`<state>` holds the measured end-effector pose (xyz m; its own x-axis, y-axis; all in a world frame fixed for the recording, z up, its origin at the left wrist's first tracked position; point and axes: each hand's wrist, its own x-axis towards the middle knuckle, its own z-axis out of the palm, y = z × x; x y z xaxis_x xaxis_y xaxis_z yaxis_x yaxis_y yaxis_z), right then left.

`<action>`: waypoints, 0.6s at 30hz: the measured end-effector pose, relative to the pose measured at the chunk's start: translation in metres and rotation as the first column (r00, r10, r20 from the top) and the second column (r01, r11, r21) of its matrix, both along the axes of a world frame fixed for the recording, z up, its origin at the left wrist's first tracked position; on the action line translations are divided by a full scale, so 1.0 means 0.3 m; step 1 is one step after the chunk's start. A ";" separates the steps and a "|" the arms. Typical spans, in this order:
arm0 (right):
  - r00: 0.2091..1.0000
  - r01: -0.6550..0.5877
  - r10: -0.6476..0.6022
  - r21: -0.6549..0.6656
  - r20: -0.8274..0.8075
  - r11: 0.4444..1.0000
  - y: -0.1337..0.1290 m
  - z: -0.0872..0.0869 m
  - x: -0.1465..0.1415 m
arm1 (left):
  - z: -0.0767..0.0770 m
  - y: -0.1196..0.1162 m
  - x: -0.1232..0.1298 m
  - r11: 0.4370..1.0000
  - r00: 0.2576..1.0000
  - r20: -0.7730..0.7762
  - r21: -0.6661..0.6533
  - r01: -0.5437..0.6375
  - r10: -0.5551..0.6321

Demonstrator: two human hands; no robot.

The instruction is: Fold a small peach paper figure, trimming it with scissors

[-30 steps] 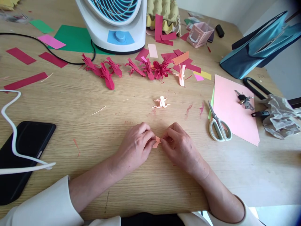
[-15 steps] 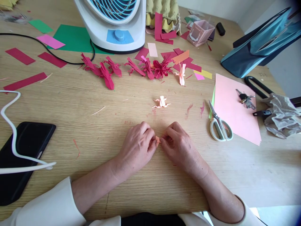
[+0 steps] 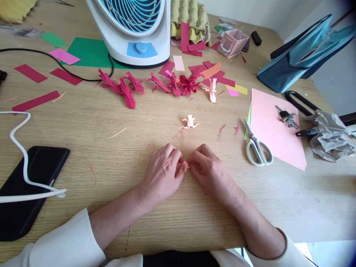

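A small folded piece of orange paper (image 3: pixel 186 166) sits between my two hands, just above the wooden table. My left hand (image 3: pixel 164 168) pinches its left side between thumb and fingers. On the other side, my right hand (image 3: pixel 213 168) has thumb and fingertips closed at the paper's right edge. Much of the paper is hidden by the fingers. Beyond the hands lies a pale pink folded paper figure (image 3: pixel 190 121) with thin legs. Farther back, several dark red folded paper figures (image 3: pixel 127 93) lie in a row, with another pale pink one (image 3: pixel 213 91) at its right end.
White-handled scissors (image 3: pixel 258 151) lie to the right beside pink paper sheets (image 3: pixel 275 126) with keys (image 3: pixel 287 117) on them. A black phone (image 3: pixel 33 185) and white cable (image 3: pixel 25 159) are at left. A fan (image 3: pixel 139 48), egg cartons (image 3: pixel 190 16) and blue bag (image 3: pixel 294 55) stand behind.
The camera view has shifted slightly. Both hands keep their pinch on the orange paper, and my right fingers have curled a little more over its edge.
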<state>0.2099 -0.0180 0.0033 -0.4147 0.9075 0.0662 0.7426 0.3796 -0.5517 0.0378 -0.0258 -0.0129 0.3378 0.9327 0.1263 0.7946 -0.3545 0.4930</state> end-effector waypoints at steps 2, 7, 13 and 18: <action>0.995 -0.053 0.048 0.047 0.083 0.997 -0.008 0.005 0.003 | 0.002 0.001 0.001 1.000 1.000 0.004 0.002 -0.004 0.004; 0.912 -0.246 0.169 0.169 0.373 0.954 -0.035 0.047 0.004 | 0.003 0.000 0.000 1.000 1.000 0.017 0.004 0.009 -0.009; 0.832 -0.307 0.159 0.203 0.532 0.930 -0.087 0.083 -0.017 | -0.005 -0.003 -0.003 0.999 0.999 0.032 0.036 0.011 -0.012; 0.779 -0.301 0.131 0.183 0.613 0.936 -0.141 0.074 -0.040 | -0.010 -0.006 0.002 0.998 0.999 0.049 0.064 -0.001 -0.003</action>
<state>0.1979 -0.0605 0.0254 -0.6331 0.7732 -0.0367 0.7675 0.6332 0.1005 0.0383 -0.0276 -0.0160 0.3305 0.9218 0.2024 0.7694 -0.3874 0.5079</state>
